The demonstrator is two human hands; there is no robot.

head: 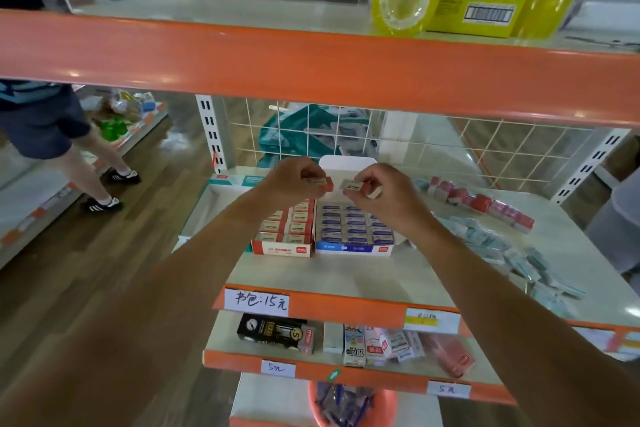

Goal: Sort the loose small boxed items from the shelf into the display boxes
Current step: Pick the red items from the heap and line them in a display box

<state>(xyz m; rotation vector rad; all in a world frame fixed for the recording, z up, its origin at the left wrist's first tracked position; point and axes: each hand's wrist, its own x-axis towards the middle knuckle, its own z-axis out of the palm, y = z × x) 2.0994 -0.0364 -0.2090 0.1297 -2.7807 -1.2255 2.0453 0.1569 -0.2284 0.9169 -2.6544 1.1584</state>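
Observation:
My left hand (294, 180) pinches a small red-and-white boxed item (320, 183) above the back of the red display box (284, 248), which is filled with matching boxes. My right hand (381, 189) pinches another small red-and-white box (355, 185) over the blue display box (353, 248), which holds rows of blue-labelled boxes. Both hands hover close together, the two boxes nearly touching. Loose red boxes (481, 203) lie at the shelf's back right, and loose teal boxes (502, 253) are scattered along its right side.
An empty teal-edged display box (207, 204) stands left of the red one. An orange shelf beam (311, 69) spans overhead. Lower shelves hold stationery packs (277, 331). A person's legs (100, 180) stand in the aisle at left. A wire grid (450, 146) backs the shelf.

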